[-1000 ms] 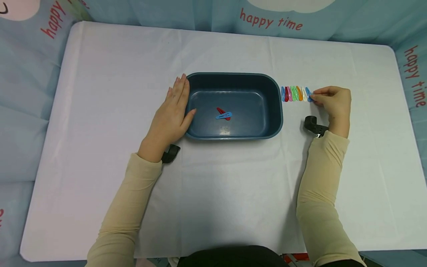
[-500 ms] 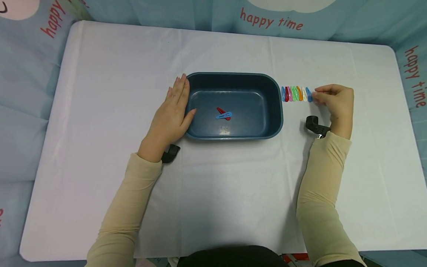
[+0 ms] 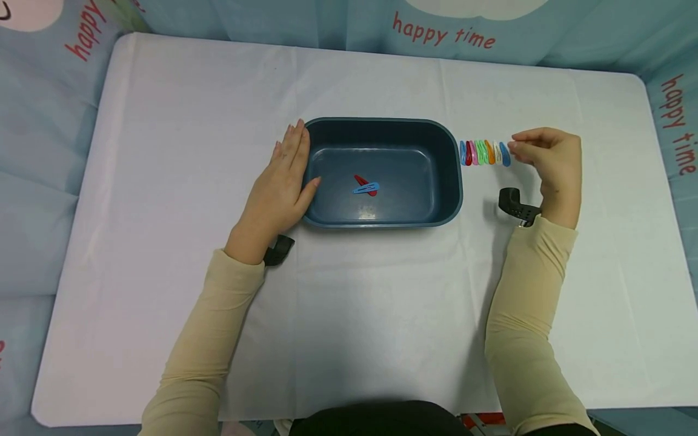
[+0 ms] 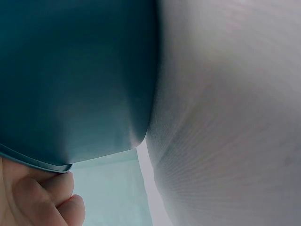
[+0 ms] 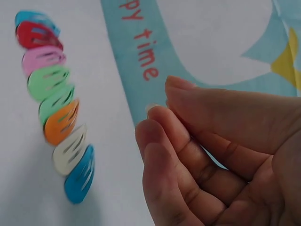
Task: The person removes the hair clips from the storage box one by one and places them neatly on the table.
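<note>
My left hand (image 3: 280, 178) rests along the left rim of a dark blue rectangular basin (image 3: 409, 172), fingers fairly straight and thumb over the edge. The left wrist view shows the basin's outer wall (image 4: 80, 84) and some fingertips (image 4: 51, 197) by its rim. Inside the basin a blue snap hair clip (image 3: 365, 189) lies across a red hair clip (image 3: 360, 180). Just right of the basin is a row of several colourful hair clips (image 5: 49, 84), with a blue clip (image 5: 80, 176) at its right end. Beside that end hovers my right hand (image 3: 551, 160), fingers loosely bent, thumb apart, holding nothing.
A white cloth covers the table (image 3: 382, 303). Blue curtains (image 3: 354, 27) with red lettering stand along the back and sides. A black wrist camera (image 3: 518, 206) sits under my right wrist, another wrist camera (image 3: 279, 250) under the left.
My right hand has let go of the blue clip at the row's right end and lifted slightly away to the right. The left hand and basin have stayed put.
</note>
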`<state>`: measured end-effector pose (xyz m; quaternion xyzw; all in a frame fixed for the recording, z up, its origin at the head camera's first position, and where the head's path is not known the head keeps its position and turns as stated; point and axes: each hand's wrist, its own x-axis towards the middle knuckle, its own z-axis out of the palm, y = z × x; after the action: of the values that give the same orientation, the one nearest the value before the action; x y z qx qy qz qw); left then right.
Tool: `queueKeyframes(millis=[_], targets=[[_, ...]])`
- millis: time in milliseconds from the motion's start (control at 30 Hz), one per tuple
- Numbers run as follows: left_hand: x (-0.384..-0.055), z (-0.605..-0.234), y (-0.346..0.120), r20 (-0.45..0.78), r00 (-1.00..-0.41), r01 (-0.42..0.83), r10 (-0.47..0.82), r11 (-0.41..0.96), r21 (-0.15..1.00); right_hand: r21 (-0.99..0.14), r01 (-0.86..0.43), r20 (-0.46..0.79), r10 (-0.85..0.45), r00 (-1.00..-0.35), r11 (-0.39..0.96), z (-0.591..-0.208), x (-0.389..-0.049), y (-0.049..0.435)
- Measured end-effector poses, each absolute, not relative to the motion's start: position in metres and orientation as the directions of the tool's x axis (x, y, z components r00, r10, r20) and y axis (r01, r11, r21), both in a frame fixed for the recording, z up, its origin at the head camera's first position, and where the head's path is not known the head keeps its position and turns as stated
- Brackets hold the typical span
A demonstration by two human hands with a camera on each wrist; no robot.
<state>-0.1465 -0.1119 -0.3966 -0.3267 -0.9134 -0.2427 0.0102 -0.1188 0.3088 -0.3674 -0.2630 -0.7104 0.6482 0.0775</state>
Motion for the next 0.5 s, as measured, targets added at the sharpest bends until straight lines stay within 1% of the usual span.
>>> queueKeyframes(millis=[233,500], targets=[[-0.146,-0.397,-0.112,0.179,-0.788,0.6,0.589,0.669,0.438,-0.974,0.224,-0.188,0.447,-0.875,0.029,-0.356,-0.118,0.3],[-0.147,-0.396,-0.112,0.171,-0.787,0.6,0.592,0.672,0.434,-0.971,0.181,-0.11,0.38,-0.918,0.154,-0.344,-0.12,0.282]])
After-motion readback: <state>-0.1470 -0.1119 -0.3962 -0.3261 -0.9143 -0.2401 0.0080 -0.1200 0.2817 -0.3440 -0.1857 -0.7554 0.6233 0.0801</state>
